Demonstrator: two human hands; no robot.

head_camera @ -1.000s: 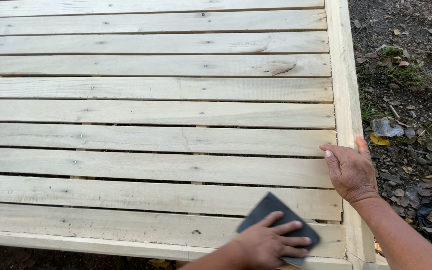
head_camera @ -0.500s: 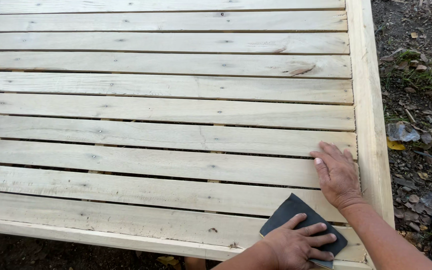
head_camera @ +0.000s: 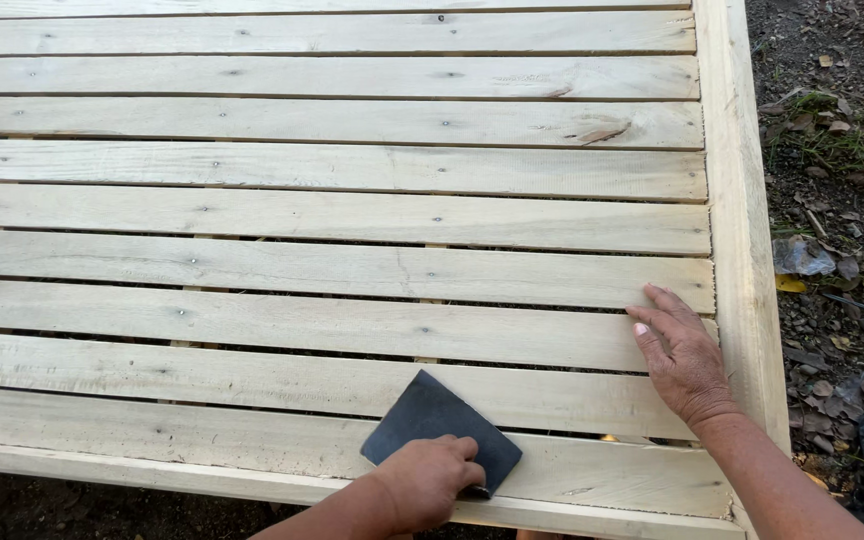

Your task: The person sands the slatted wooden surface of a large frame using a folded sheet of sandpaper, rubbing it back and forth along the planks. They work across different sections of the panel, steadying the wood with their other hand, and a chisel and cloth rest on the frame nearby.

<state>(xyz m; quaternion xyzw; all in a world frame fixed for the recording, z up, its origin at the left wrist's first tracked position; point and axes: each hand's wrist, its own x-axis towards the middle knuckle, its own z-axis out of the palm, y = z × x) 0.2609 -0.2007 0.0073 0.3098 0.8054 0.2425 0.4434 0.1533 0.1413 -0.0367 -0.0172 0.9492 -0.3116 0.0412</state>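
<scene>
You pressed the dark sandpaper (head_camera: 442, 430) flat under your left hand (head_camera: 422, 485) on the slatted frame (head_camera: 352, 270), right hand (head_camera: 682, 355) open, bracing nearby.

Left hand (head_camera: 422, 483) pressing dark sandpaper (head_camera: 439, 430) on pale slatted panel (head_camera: 352, 215) — right hand (head_camera: 682, 352) flat alongside, fingers spread

Pale matt wood slats (head_camera: 352, 270), dark gritty sandpaper (head_camera: 432, 415)
</scene>
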